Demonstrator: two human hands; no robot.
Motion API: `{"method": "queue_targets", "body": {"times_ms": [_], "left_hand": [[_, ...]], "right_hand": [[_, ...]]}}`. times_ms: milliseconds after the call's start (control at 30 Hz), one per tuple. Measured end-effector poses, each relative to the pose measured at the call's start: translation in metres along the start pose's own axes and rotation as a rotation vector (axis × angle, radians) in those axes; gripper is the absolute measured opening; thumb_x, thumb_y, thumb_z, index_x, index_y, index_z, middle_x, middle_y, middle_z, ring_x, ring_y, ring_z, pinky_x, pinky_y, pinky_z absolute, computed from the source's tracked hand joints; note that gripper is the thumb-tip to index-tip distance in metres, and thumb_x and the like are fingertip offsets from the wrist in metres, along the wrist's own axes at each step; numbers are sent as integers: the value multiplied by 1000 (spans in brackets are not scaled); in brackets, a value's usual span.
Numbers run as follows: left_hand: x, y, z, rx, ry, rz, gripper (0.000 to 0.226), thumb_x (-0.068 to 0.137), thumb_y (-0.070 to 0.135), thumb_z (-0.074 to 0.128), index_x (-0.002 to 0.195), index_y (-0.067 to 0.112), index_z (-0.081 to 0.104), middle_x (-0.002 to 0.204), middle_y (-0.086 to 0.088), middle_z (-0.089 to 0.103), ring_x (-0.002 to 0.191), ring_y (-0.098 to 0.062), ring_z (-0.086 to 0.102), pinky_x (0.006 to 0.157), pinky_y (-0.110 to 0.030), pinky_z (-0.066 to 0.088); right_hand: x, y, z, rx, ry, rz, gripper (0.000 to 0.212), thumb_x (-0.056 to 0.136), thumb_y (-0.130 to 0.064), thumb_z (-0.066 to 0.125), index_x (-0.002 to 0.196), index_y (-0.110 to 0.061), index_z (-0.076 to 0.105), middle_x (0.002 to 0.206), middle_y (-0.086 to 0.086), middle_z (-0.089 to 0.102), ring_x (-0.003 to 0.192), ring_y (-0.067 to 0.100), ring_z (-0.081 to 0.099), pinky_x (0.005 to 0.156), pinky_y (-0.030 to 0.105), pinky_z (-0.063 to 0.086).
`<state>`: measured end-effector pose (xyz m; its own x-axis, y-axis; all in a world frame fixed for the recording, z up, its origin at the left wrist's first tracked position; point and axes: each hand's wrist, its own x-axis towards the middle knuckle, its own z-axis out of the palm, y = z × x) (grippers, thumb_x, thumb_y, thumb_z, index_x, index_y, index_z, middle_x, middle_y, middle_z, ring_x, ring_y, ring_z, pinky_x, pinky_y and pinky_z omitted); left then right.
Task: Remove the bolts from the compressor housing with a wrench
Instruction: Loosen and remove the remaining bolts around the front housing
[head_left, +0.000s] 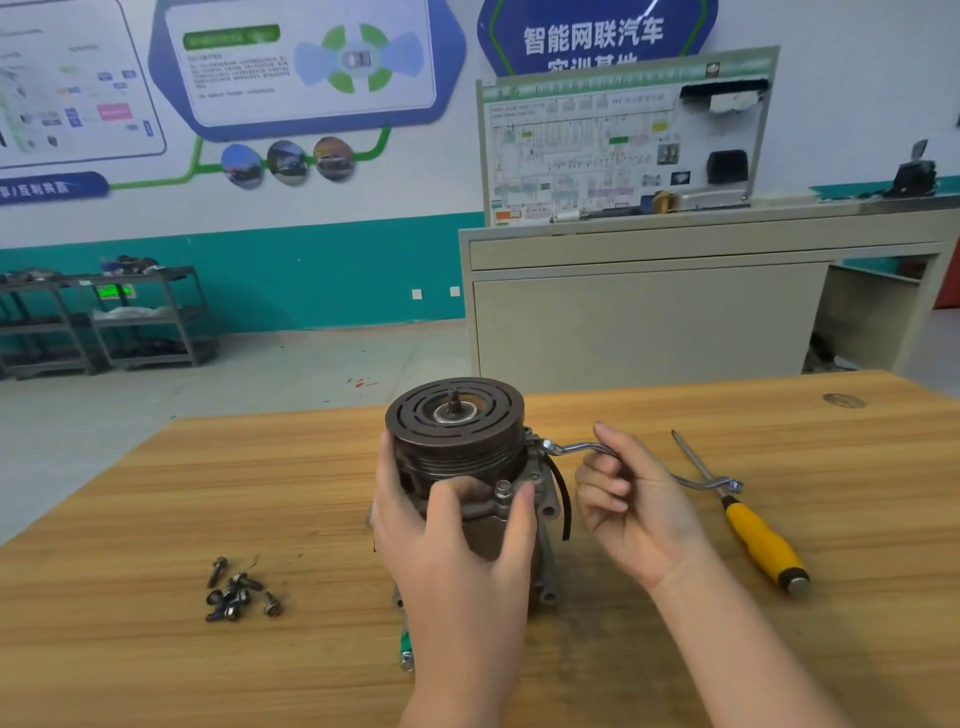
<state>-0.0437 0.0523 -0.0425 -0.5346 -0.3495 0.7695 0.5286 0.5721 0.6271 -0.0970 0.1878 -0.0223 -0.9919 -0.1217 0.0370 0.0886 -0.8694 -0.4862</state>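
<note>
Fingers (605, 480) of right hand (631, 506) curl round wrench (574, 448); left hand (457, 525) grips compressor (457, 447) upright, mid-table. Keep ring seated square on bolt, brace housing, turn steadily. Removed bolts (236, 595) lie left.

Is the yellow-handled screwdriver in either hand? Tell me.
No. The yellow-handled screwdriver lies on the table; the right hand holds the wrench, the left hand the compressor.

A dark grey metal compressor housing (483, 499) with a round grooved pulley on top stands on the wooden worktop (208, 493). The left hand (452, 525) grips its body. The right hand (631, 499) holds a silver offset wrench (576, 448) whose end sits at the housing's right side. Loose dark bolts (236, 592) lie to the left; a yellow-handled screwdriver (748, 525) lies to the right.
</note>
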Motion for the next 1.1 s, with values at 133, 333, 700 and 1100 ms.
{"method": "queue_targets", "body": {"times_ms": [133,333,700,1100], "left_hand": [[-3,-2,-1,1,-39,46,27,83,37,61,93,16,73,158,-8,20,141,-17,22,109,-39,23],[-2,-4,3,-14,-6,-50,16,77,26,80,78,29,65,155,9,16,137,1,16,108,-21,15],[-6,-2,3,47,8,54,29,80,40,65,95,17,73,157,-10,22,139,-18,27,112,-31,23],[0,3,12,61,88,-55,23,71,22,83,70,18,61,155,0,28,138,-22,27,106,-54,33]], "right_hand": [[6,5,-10,-43,20,-31,49,93,-42,47,51,-17,44,39,-3,30,34,10,29,34,21,23],[9,8,-17,-136,-108,-95,30,77,-32,41,54,-14,46,66,5,48,59,17,43,47,27,30],[9,4,-20,-331,-169,-50,45,82,-35,34,49,-12,53,125,17,63,39,14,41,40,20,34],[12,8,-23,-260,-131,-71,41,79,-34,36,46,-12,50,122,18,64,41,15,44,43,22,37]]}}
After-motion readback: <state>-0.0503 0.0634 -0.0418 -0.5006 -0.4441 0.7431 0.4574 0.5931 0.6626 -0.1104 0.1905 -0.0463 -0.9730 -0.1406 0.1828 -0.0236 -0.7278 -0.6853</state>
